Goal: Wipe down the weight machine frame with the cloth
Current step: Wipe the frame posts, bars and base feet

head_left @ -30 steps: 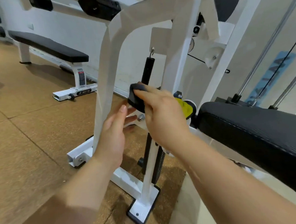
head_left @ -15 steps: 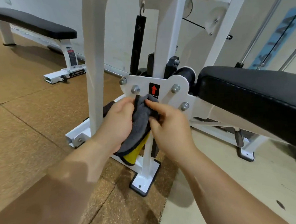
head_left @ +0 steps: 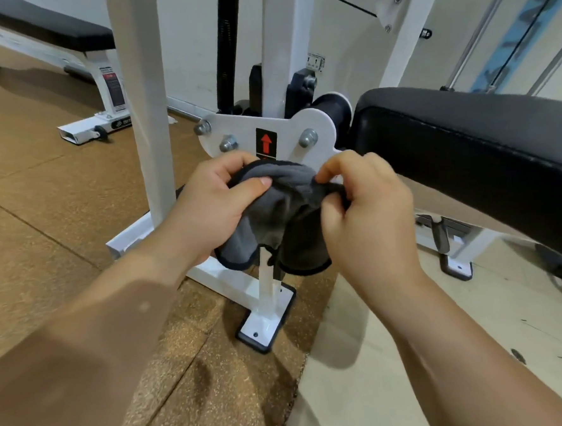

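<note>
The weight machine frame [head_left: 149, 122] stands upright just beyond the hands, its bolted plate [head_left: 287, 130] directly above the cloth [head_left: 282, 206]. The cloth is held bunched, gripped by the left hand [head_left: 206, 204] and pinched by the right hand [head_left: 368, 207], both equally near the plate.

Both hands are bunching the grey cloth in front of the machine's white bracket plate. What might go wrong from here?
1. The grey microfibre cloth, pinched by the left hand and right hand, hangs loose; its hem may snag the protruding silver bolt on the white steel bracket plate.
2. Rubbing over the red arrow sticker may lift its edge.
</note>
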